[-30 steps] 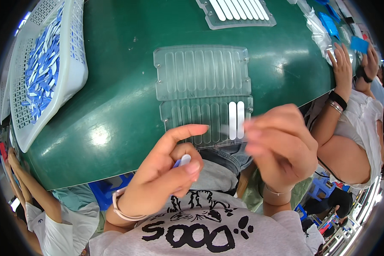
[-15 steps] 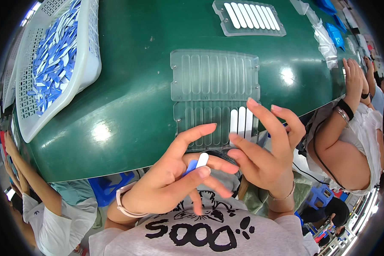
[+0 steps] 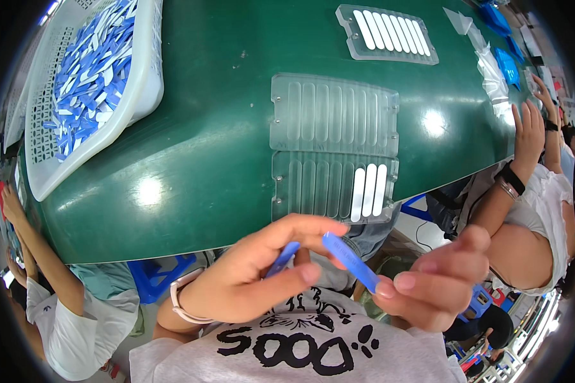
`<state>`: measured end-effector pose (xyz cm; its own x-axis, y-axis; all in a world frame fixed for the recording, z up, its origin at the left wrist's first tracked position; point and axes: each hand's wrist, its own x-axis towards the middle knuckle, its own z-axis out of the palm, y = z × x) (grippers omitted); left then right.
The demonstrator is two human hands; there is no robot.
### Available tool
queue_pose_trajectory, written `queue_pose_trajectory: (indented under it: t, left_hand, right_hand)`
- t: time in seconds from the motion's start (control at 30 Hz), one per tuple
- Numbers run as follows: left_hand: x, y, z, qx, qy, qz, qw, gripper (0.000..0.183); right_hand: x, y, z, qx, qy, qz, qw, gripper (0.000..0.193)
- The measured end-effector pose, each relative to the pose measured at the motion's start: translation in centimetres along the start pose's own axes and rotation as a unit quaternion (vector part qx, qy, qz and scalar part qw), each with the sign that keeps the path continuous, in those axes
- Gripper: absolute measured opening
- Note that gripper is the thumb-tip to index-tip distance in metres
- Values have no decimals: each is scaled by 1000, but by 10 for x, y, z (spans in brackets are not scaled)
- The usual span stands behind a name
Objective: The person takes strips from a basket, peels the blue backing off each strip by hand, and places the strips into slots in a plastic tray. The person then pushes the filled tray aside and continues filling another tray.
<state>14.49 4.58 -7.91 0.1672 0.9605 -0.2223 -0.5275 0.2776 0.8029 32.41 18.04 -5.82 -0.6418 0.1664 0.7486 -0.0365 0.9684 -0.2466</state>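
My right hand (image 3: 437, 281) pinches the lower end of a flat blue strip (image 3: 351, 262) with rounded ends, like a small nail file. Its upper end lies by the fingertips of my left hand (image 3: 255, 268); whether they touch it I cannot tell. Another blue strip (image 3: 282, 258) sits in my left hand between thumb and palm, partly hidden. Just beyond my hands lies a clear slotted tray (image 3: 300, 191), three white strips (image 3: 368, 191) filling slots at its right side. A second clear slotted tray (image 3: 334, 115) adjoins its far edge.
At the far left stands a white perforated basket (image 3: 148, 96) heaped with blue and white strips (image 3: 96, 76). A third tray (image 3: 390, 32) with several white strips lies at the back right, near clear plastic wrapping (image 3: 490, 76). Other people's arms (image 3: 524, 147) reach in at both sides of the green table (image 3: 204, 159).
My right hand has moved down and right from the tray and now holds a blue strip. In my left hand one strip shows instead of a white and a blue one. The view has shifted slightly.
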Motion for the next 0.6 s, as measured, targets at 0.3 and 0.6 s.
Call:
queue_pose_trajectory:
  t: [0.3, 0.6]
  left_hand:
    - [-1, 5, -1, -184, 107, -28, 977, 49]
    - [-7, 9, -2, -150, 35, -75, 985, 58]
  right_hand:
    - [-13, -9, 2, -121, -41, 4, 992, 3]
    - [18, 14, 8, 186, -120, 459, 861, 15]
